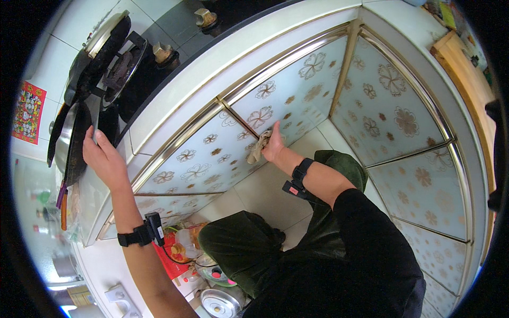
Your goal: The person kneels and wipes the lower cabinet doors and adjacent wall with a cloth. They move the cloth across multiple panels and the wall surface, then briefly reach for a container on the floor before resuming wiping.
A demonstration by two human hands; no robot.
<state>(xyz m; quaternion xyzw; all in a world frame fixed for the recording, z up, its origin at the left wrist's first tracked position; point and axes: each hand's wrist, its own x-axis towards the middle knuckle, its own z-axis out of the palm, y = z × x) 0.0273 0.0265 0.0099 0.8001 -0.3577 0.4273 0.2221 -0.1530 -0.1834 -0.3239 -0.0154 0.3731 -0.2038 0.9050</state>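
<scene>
My right hand (274, 145) holds a crumpled beige cloth (258, 149) against the lower part of a glossy cabinet door (214, 153) with a brown flower pattern. The cloth lies by the dark seam between two door panels. My left hand (105, 161) is up at the white countertop edge (126, 149), beside a black pan (77, 143), with nothing visible in it. Its fingertips reach the pan's near side; whether they touch it I cannot tell. Both wrists wear black straps with small devices.
A gas stove with knobs (165, 55) and a burner (123, 71) is at upper left. More flowered doors (401, 99) stand at right. Bottles (185, 244) and a lidded metal pot (220, 304) crowd the floor near my knee. A wooden board (465, 75) rests at upper right.
</scene>
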